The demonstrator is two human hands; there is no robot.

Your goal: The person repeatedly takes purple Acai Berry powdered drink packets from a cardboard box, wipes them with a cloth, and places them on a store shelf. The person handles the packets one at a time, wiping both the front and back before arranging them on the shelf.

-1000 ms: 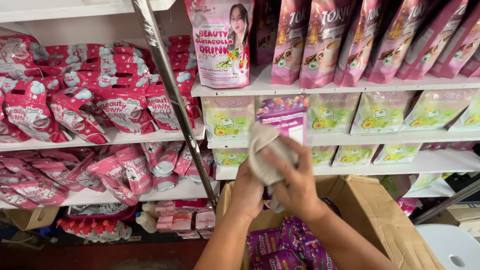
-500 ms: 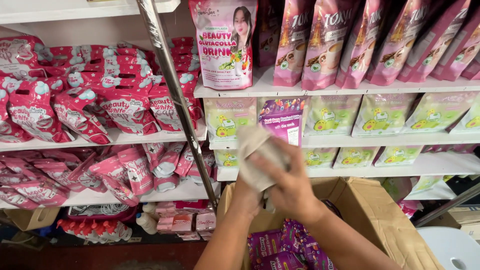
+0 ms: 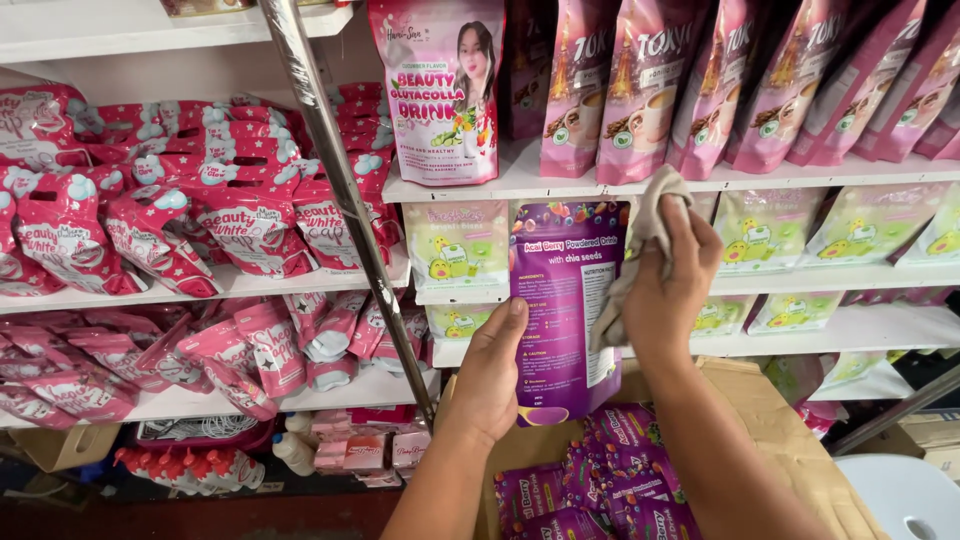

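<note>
Our left hand (image 3: 492, 375) grips the left edge of a tall purple pouch (image 3: 562, 300), thumb on its face, holding it upright in front of the shelves. Our right hand (image 3: 668, 290) is closed around a beige cloth (image 3: 640, 240), pressed against the pouch's right edge near the top. The pouch sits between the two hands, above an open cardboard box (image 3: 790, 440) that holds more purple pouches (image 3: 600, 490). Behind it, white shelves (image 3: 560, 180) carry pale green pouches (image 3: 455, 243) in a row, with tall pink pouches (image 3: 650, 80) on the level above. To the left of a slanted metal post (image 3: 340, 190), other shelves are heaped with red and pink packets (image 3: 200, 200).
</note>
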